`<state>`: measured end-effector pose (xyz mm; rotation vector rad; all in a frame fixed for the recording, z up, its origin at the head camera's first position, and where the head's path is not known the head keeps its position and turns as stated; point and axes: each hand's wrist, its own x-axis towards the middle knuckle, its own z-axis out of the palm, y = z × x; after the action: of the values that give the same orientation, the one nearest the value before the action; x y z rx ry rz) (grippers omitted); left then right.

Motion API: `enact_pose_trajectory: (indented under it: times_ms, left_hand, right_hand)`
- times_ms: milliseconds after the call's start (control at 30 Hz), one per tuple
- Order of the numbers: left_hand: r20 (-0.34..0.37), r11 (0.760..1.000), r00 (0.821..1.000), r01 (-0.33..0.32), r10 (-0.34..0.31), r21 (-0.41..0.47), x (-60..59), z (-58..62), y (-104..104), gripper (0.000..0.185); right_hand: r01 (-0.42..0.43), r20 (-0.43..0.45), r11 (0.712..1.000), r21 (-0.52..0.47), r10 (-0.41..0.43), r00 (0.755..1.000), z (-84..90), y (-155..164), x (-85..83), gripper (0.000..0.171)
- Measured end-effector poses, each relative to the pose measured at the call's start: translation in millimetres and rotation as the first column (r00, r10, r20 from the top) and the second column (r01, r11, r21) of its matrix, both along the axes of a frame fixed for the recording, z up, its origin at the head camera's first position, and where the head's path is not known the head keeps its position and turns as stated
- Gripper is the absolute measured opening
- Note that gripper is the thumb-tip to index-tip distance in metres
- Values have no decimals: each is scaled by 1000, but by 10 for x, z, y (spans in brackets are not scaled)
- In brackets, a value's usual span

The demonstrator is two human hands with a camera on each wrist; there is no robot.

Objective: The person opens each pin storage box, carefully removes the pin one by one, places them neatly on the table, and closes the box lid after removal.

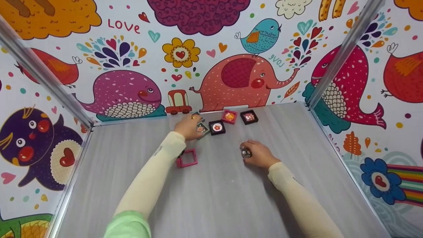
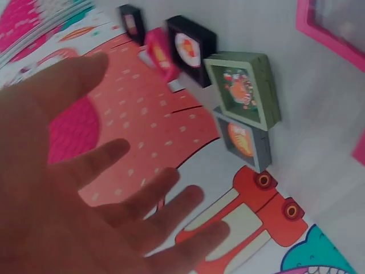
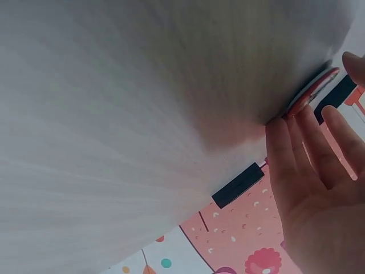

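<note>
My left hand [image 1: 189, 127] hovers at the back of the table with its fingers spread and straight [image 2: 85, 182], holding nothing. Just beyond its fingertips a small green frame box [image 2: 242, 88] sits against a grey one [image 2: 244, 140], both with a picture inside; in the head view they peek out beside the hand [image 1: 201, 129]. My right hand [image 1: 261, 154] rests on the table to the right and pinches a small round badge [image 1: 246, 152], whose edge touches the tabletop [image 3: 312, 90] between fingertips and thumb.
A black frame box [image 1: 217, 127], a pink one [image 1: 229, 116] and another black one [image 1: 249, 117] line the back. An empty pink frame [image 1: 187, 157] lies by my left forearm. Patterned walls with metal corner posts [image 1: 343, 49] enclose the grey table [image 1: 211, 198].
</note>
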<state>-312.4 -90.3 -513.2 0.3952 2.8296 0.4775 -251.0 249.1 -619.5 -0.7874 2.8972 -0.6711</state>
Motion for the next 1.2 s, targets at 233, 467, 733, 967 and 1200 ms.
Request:
enact_pose_trajectory:
  times_ms: [233, 467, 733, 967, 1200]
  left_hand:
    - [31, 936, 999, 35, -26, -349, -274, -437, 352, 79]
    - [58, 857, 998, 34, -5, -514, -389, -721, 494, 71]
    - [63, 869, 998, 43, -14, -494, -514, -791, 532, 59]
    - [45, 841, 997, 84, -70, -535, -489, -791, 506, 50]
    - [11, 843, 997, 66, -71, -534, -406, -798, 475, 42]
  right_hand:
    - [-5, -29, 1000, -27, 4, 1000, -26, 18, 11, 52]
    - [14, -8, 1000, -22, -15, 1000, -25, -40, 11, 52]
    - [35, 3, 999, -16, -35, 999, 3, -13, 21, 50]
    - [40, -12, 999, -16, -40, 999, -8, -6, 20, 49]
    - [26, -62, 1000, 1, -26, 998, -82, 3, 1, 46]
